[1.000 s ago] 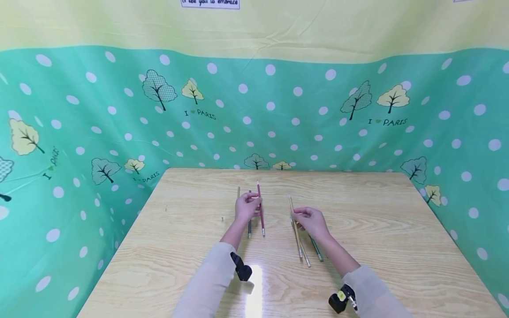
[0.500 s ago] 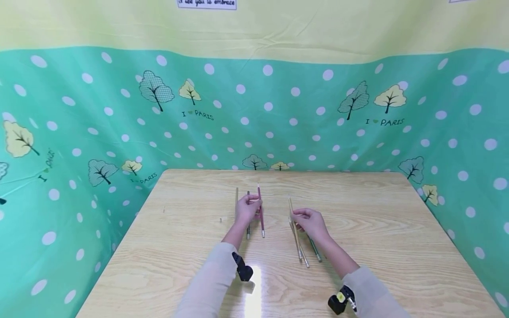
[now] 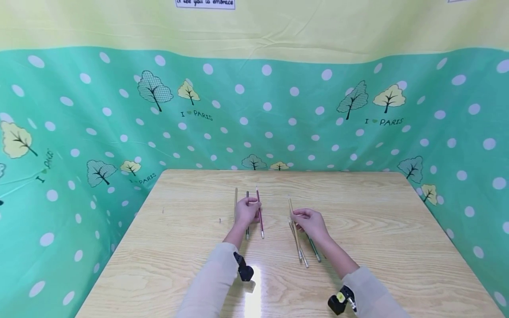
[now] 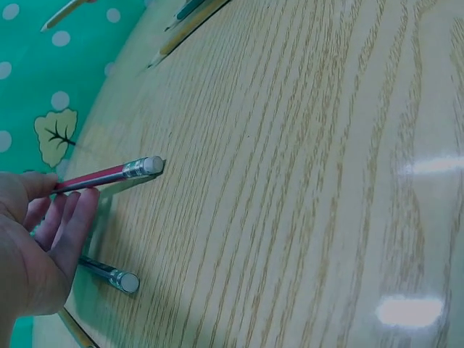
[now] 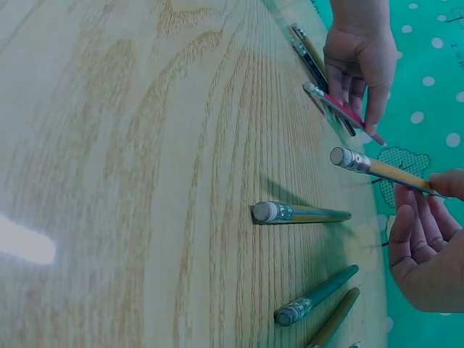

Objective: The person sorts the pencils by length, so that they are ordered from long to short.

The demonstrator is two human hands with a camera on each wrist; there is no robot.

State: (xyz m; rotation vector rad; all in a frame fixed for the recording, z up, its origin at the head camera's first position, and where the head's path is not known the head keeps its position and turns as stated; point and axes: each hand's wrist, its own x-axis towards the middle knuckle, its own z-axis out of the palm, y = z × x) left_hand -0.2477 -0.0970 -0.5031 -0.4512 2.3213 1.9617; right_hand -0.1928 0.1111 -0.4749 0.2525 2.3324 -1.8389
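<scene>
**Two pencils in hand, two loose groups on the table**

Clock read in the head view, twelve toward the far edge of the table (image 3: 397, 207).

Left: a small scrap (image 3: 220, 220) lies between eight and nine o'clock of the left hand (image 3: 246, 213). A yellow pencil (image 3: 236, 201) is at half past ten; the end of a black pencil (image 3: 247, 233) shows at six. Thumb and fingers pinch a pink pencil (image 3: 260, 223), eraser end toward six.

Right, across a gap: the right hand (image 3: 313, 223) pinches a tan pencil (image 3: 297, 240) on its nine o'clock side. A striped pencil (image 5: 322, 215) lies at seven, a green pencil (image 3: 314, 249) at six, an ochre pencil (image 5: 337, 319) near five.

Progress (judged): about midway. Two groups stand apart, neither squared up; both pinched pencils have yet to be released.

Unclear: the black pencil's middle is behind the left hand. The ochre pencil is nearly all masked in the head view and cut off in the right wrist view, beside an unidentifiable sliver. Scrap too small to name. Cannot tell whether the pinched pencils touch the table.
</scene>
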